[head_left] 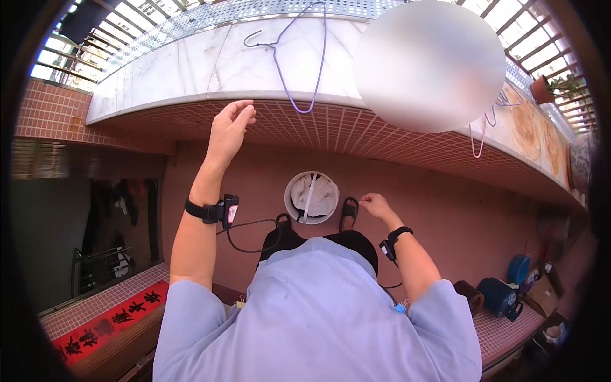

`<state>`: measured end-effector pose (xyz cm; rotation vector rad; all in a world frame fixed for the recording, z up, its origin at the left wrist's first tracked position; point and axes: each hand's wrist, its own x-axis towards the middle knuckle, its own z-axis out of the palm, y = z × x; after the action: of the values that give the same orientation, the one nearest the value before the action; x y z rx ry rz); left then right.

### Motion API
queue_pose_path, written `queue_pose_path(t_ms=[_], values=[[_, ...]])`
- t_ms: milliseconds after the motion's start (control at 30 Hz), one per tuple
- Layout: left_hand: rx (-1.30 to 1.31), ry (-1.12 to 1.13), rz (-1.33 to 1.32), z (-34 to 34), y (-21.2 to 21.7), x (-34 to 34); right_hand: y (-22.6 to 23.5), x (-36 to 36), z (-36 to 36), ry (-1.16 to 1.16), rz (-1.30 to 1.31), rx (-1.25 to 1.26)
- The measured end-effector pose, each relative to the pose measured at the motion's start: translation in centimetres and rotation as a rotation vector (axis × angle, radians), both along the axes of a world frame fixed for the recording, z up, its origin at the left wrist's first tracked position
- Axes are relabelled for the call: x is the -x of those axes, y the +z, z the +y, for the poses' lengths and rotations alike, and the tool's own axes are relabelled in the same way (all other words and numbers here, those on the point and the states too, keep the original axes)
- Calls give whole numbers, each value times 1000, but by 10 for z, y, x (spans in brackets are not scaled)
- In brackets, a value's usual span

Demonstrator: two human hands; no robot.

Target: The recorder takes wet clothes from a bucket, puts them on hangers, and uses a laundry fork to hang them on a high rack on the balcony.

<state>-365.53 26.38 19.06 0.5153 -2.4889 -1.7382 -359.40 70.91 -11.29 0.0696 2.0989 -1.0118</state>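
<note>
My left hand [230, 129] is raised just in front of the edge of the marble ledge [172, 63]. Its fingers are slightly bent and apart from the thumb, with nothing held. Nearest to it lies a purple wire hanger [277, 60], its hook turned left and one corner sticking out over the ledge's edge. Lower down, my right hand [377, 205] hangs with loosely closed fingers and nothing seen in them. Between my feet and the ledge stands a white bucket [289, 198] with pale cloth [321, 194] inside, its handle lying across the top.
More wire hangers [477, 141] overhang the ledge at the right, partly behind a blurred round patch. A potted plant [542, 90] stands by the railing. A blue gas cylinder [499, 298] and a cardboard box [542, 294] sit at the lower right. A red banner [111, 321] lies lower left.
</note>
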Motion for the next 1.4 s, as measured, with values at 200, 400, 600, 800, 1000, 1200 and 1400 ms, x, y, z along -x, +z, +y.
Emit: queue_pose_path(t_ms=[200, 400, 600, 800, 1000, 1200, 1400], values=[[-59, -395, -478, -63, -45, -106, -102, -71, -85, -419, -354, 23], [87, -380, -573, -148, -117, -170, -193, -121, -194, -462, -147, -272], [133, -177, -600, -194, -183, -216, -241, -111, -282, -483, -187, -211], [60, -162, -715, -199, -226, -273, -260, -140, -380, 371, 55, 148], [75, -68, -732, -207, -264, -310, -337, -115, -357, -163, 186, -415], [63, 23, -828, -204, -299, -344, -405, -90, -341, -446, -261, 75], [23, -7, -876, -187, -306, -344, -396, -93, -337, -860, -255, 68]])
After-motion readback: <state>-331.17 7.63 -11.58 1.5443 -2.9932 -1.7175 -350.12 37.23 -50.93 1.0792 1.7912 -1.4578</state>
